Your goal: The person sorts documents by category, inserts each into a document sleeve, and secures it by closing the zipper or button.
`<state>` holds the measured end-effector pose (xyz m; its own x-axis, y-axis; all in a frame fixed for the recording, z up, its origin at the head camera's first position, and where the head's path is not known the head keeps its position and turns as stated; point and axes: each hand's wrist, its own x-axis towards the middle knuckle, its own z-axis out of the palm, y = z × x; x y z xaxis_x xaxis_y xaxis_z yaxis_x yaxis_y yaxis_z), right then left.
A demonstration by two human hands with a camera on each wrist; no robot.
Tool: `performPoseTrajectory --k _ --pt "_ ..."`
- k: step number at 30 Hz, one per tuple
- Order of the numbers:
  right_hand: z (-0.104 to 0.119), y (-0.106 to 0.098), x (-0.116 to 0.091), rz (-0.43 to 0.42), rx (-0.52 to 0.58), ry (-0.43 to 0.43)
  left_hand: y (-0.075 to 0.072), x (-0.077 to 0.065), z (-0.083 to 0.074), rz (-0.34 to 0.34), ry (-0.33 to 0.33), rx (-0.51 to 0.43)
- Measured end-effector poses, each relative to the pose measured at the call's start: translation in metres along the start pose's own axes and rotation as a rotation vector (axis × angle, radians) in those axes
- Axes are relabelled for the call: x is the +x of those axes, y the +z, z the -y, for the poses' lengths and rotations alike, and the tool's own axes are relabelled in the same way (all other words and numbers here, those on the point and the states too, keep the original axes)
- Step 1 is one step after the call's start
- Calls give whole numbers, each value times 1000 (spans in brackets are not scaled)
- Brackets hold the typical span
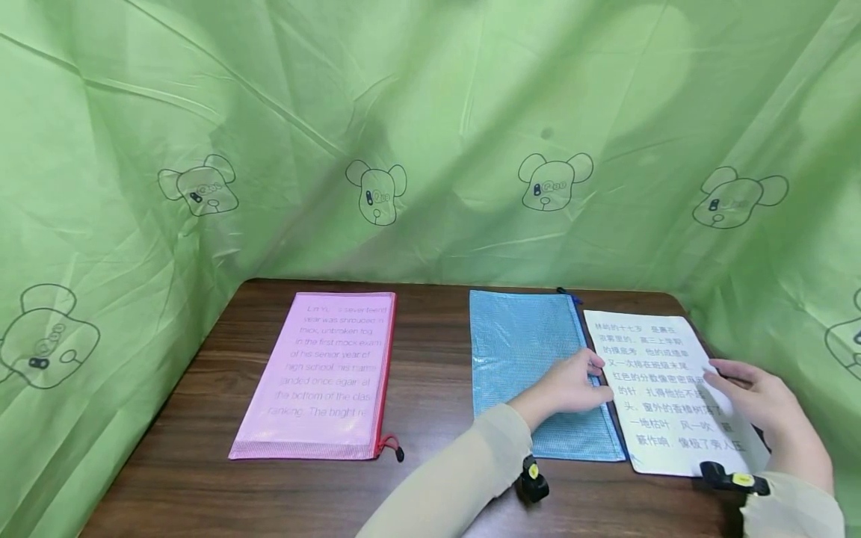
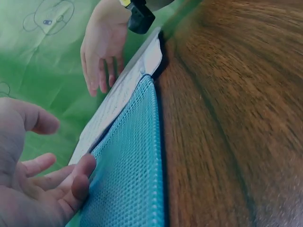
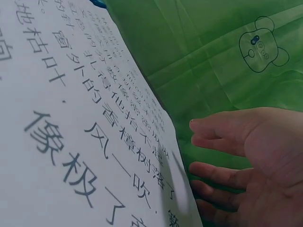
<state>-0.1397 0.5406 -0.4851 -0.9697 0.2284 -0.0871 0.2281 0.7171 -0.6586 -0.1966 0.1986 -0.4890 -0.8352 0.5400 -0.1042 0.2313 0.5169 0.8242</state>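
Observation:
A white sheet (image 1: 662, 418) printed with Chinese characters lies at the right of the table, just beside a blue mesh zipper pouch (image 1: 518, 344). My left hand (image 1: 572, 382) is over the pouch's right side, fingertips right at the sheet's left edge. Its fingers are loosely bent and the thumb stands apart in the left wrist view. At the opposite edge is my right hand (image 1: 763, 400), thumb and fingers spread and relaxed. In the right wrist view the fingers (image 3: 218, 175) of that hand come up beside the sheet's edge (image 3: 163, 118), with nothing between them.
A pink zipper pouch (image 1: 323, 373) with an English printed page inside lies on the left of the brown wooden table (image 1: 430, 418). Its red zipper pull (image 1: 390, 444) points toward the front. Green cloth (image 1: 430, 90) with bear-head outlines hangs behind and on both sides.

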Motion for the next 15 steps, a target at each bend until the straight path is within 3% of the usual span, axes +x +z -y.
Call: performPoseTrajectory --k 8,11,15 --pt "-1 -1 0 17 7 -16 -2 0 -1 -48 45 141" --pt "1 -2 0 28 -28 -11 -1 1 -2 -40 56 122" --pt "5 -3 0 57 -82 5 1 0 -3 24 59 33"
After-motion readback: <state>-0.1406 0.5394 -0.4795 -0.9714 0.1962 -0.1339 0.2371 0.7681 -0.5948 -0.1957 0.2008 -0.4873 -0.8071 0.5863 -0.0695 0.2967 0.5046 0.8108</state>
